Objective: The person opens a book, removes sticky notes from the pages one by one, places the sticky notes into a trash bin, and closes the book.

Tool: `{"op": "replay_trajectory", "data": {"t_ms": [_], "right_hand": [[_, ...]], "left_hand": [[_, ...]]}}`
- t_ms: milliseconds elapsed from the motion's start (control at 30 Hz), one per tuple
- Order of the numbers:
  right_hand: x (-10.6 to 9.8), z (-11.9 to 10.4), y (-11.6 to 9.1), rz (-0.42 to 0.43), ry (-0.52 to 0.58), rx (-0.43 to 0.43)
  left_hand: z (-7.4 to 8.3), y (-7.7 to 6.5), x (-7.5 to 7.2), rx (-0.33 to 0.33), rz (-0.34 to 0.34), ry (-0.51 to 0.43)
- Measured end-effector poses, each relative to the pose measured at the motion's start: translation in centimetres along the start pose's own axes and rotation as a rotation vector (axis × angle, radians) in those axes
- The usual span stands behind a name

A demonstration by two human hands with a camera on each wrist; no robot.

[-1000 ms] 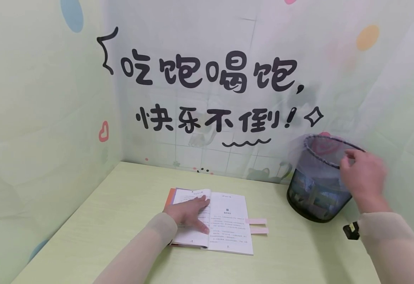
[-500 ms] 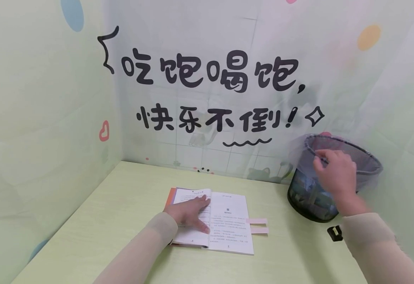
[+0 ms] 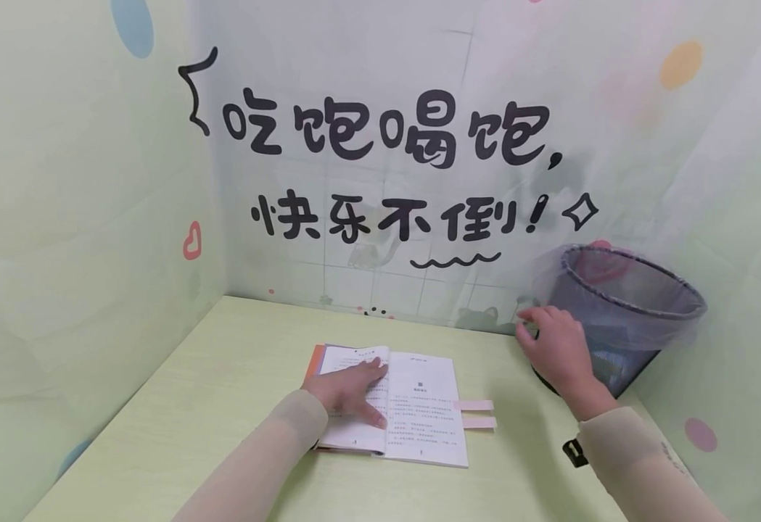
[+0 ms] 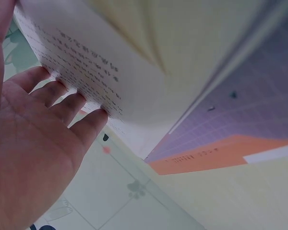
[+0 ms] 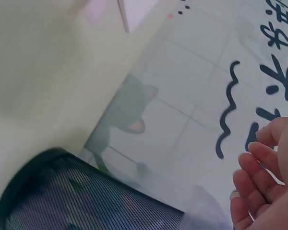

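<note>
An open book (image 3: 424,417) lies on the table, its pages printed with text. My left hand (image 3: 347,391) rests on the left page, thumb and fingers spread toward the spine. The left wrist view shows its fingertips against the printed page (image 4: 81,62), beside a purple and orange cover (image 4: 197,158). Two pink sticky tabs (image 3: 474,405) stick out from the book's right edge. In the air to the right of the book is my right hand (image 3: 558,351), its fingers loosely bent and holding nothing. It overlaps the left side of a mesh wastebasket (image 3: 628,322) in the head view.
The wastebasket has a clear plastic liner (image 3: 687,326) folded over its rim and stands at the table's back right. Behind the table (image 3: 223,391) hangs a pale printed backdrop (image 3: 380,174) with black lettering. Pale green sheets (image 3: 86,217) close off the sides.
My right hand has moved left, from over the wastebasket's right side, past its front, toward the book. The left hand and the book have stayed in place.
</note>
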State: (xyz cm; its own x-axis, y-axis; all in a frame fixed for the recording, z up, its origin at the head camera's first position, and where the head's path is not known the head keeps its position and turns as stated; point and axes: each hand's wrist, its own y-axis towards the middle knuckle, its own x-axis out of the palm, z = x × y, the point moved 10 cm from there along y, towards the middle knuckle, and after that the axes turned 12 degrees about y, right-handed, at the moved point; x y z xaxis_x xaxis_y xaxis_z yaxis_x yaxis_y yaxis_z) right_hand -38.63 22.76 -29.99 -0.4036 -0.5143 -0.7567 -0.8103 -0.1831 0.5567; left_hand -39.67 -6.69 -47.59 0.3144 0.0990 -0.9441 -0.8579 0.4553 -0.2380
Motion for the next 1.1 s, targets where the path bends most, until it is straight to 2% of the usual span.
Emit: {"op": "replay_trajectory", "data": {"t_ms": [367, 700, 967, 1100], "right_hand": [[6.5, -0.3, -2.9, -0.164, -0.001, -0.005], [12.5, 0.2, -5.9, -0.431, -0.006, 0.035], [14.3, 1.1, -7.2, -0.537, -0.033, 0.133], [14.6, 1.4, -7.5, -0.559, -0.052, 0.143]], "left_hand": [[0.1, 0.1, 0.0, 0.015, 0.000, -0.016], [0.3, 0.0, 0.0, 0.024, -0.002, -0.031], [0.4, 0.0, -0.1, 0.031, 0.006, -0.014], [0.5, -0.1, -0.2, 0.033, 0.007, -0.010]]}}
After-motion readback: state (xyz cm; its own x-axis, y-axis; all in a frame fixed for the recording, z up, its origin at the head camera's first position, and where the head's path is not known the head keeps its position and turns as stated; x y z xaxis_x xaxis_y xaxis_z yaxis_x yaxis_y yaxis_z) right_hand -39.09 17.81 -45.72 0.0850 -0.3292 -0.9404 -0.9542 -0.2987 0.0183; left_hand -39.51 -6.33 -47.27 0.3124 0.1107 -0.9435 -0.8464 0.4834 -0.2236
